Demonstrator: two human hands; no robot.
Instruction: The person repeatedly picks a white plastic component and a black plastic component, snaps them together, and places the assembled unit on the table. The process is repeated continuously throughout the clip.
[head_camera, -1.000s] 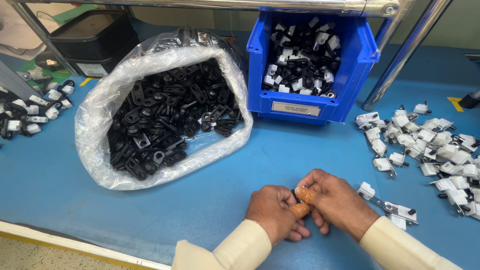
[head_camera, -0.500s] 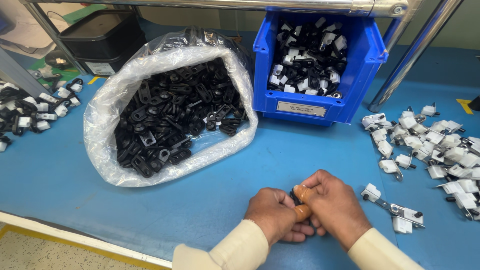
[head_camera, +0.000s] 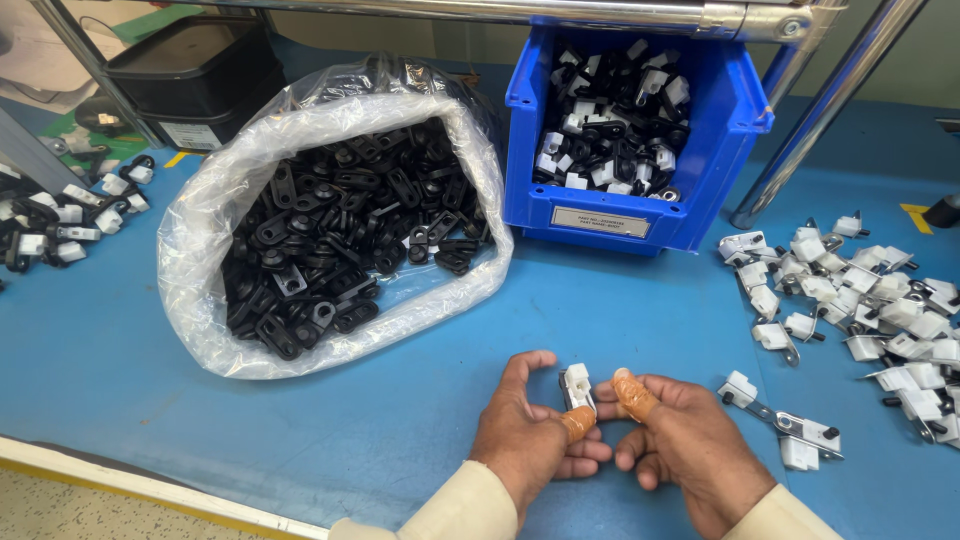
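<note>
Small white clip pinched between two hands

Left hand (head_camera: 525, 440) and right hand (head_camera: 685, 450) pinch the white clip (head_camera: 576, 385) over the near tabletop (head_camera: 120, 350); fitting seems underway, likely needing a firm squeeze.

- Small white plastic clip (head_camera: 576, 384), held up between the fingers, with a grey metal strip beneath it.
- Orange rubber cots on a fingertip of the left hand (head_camera: 528, 440) and of the right hand (head_camera: 690, 450); cream sleeves.
- Plain blue surface (head_camera: 120, 360) under the fingers.
- Clear plastic bag (head_camera: 230, 190) of black parts, beyond the fingers to the left.
- Blue plastic bin (head_camera: 610, 215) of mixed black and white parts, straight beyond the fingers.
- White clips with silver metal (head_camera: 860, 300), right of the fingers.
</note>
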